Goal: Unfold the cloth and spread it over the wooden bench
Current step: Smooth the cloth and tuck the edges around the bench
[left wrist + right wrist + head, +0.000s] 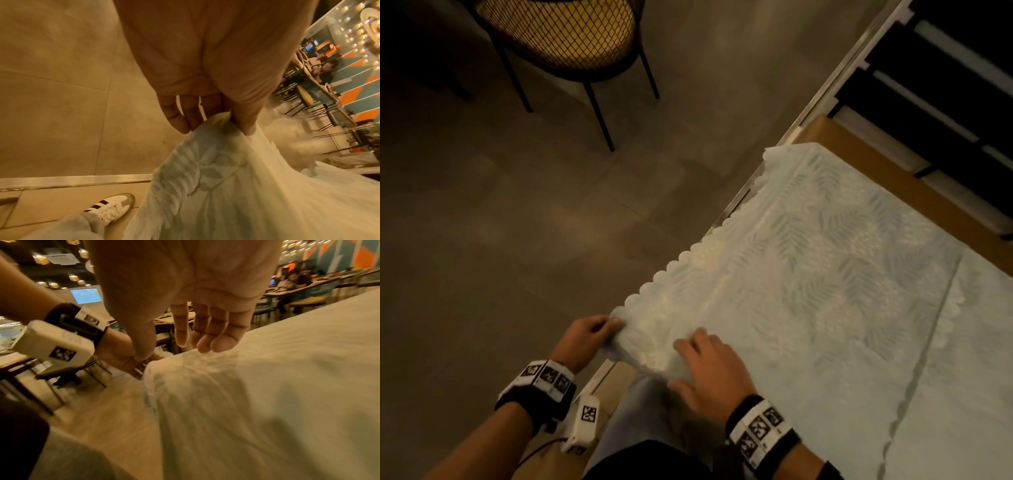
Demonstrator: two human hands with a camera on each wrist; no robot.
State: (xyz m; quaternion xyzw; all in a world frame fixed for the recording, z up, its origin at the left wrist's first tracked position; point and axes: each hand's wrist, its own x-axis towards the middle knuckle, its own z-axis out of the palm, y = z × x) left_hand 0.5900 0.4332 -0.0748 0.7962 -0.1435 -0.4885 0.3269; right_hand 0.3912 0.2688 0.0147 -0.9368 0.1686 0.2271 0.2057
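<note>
Left of the wooden bench (893, 178), out over the floor, our left hand (585, 337) pinches the near corner of the cloth (825, 291) — thumb against fingers (179, 120), fabric clamped between them. Just right of it, at the bench's near end, our right hand (709, 370) lies on the bunched edge with fingers spread, gripping nothing. Beyond, the pale leaf-patterned cloth lies spread along the bench — a strip of wood bare at its far side.
</note>
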